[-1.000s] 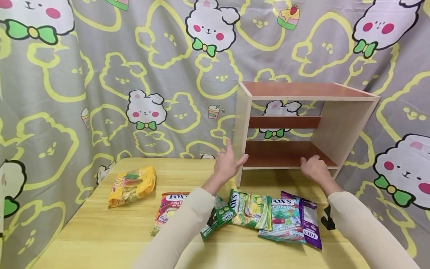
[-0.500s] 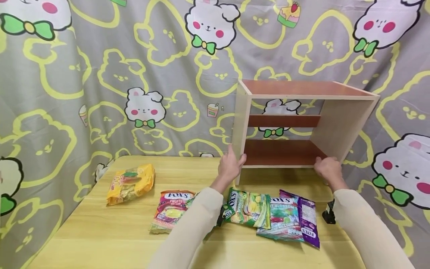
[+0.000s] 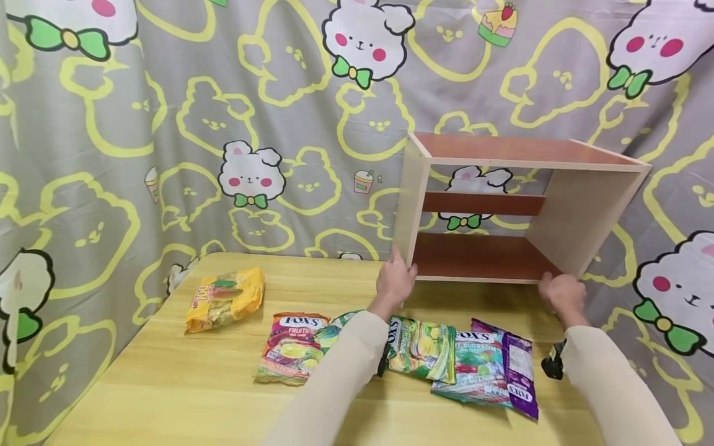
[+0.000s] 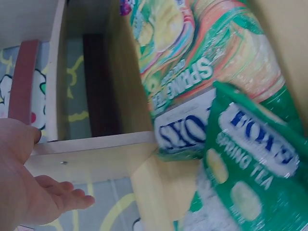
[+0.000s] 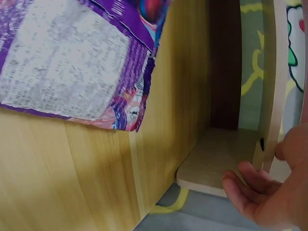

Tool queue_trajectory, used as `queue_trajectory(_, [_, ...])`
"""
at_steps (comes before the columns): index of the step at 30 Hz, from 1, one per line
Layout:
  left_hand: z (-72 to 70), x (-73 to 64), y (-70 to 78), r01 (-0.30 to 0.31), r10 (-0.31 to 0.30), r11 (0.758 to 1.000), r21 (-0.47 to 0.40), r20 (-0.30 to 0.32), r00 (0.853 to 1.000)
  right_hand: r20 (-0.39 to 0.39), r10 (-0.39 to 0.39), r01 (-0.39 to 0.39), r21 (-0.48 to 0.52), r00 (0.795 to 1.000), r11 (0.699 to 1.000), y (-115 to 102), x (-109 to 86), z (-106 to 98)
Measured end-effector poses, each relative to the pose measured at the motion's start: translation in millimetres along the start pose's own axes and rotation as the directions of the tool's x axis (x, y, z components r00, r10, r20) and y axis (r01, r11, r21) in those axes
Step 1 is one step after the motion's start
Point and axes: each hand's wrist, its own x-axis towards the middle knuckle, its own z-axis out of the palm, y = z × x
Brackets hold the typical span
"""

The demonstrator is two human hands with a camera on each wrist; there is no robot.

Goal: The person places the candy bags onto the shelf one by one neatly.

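A small wooden shelf point(image 3: 586, 210) with a reddish-brown top and board stands at the back right. My left hand point(image 3: 395, 282) is at its left side panel, thumb at the front edge. In the left wrist view, the fingers point(image 4: 62, 195) extend loosely outside the panel. My right hand point(image 3: 566, 297) is at the right front corner, thumb beside the board point(image 3: 485, 255). The right wrist view has its relaxed fingers point(image 5: 252, 185) in front of the side panel. Neither hand encloses the wood. Below the hands lie a green FOX'S Spring Tea bag point(image 3: 426, 350) and a purple FOX'S bag point(image 3: 521, 371).
A yellow LOT 100 bag point(image 3: 209, 313) lies at the table's back left. Nearer the middle is a red FOX'S Fruits bag point(image 3: 292, 347). A teal FOX'S bag point(image 3: 480, 365) overlaps the purple one. My left sleeve point(image 3: 340, 378) partly hides the green bags. Patterned curtains surround the table point(image 3: 178, 384).
My right hand has moved right along the shelf's front to its right corner. My left hand has drawn in against the left panel. The bags lie as before.
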Motion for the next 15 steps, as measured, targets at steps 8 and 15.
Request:
queue_trajectory(8, [3.8,-1.1,-6.8,0.035,-0.033,0.996,-0.079,0.027,0.999,-0.018,-0.005,0.005,-0.037,1.0,0.999,-4,8.2,-5])
queue_trajectory(15, [6.9,-3.3,1.0,-0.022,0.022,0.999,-0.034,0.028,0.999,-0.014,0.091,-0.092,-0.025,0.996,0.995,-2,8.5,-12])
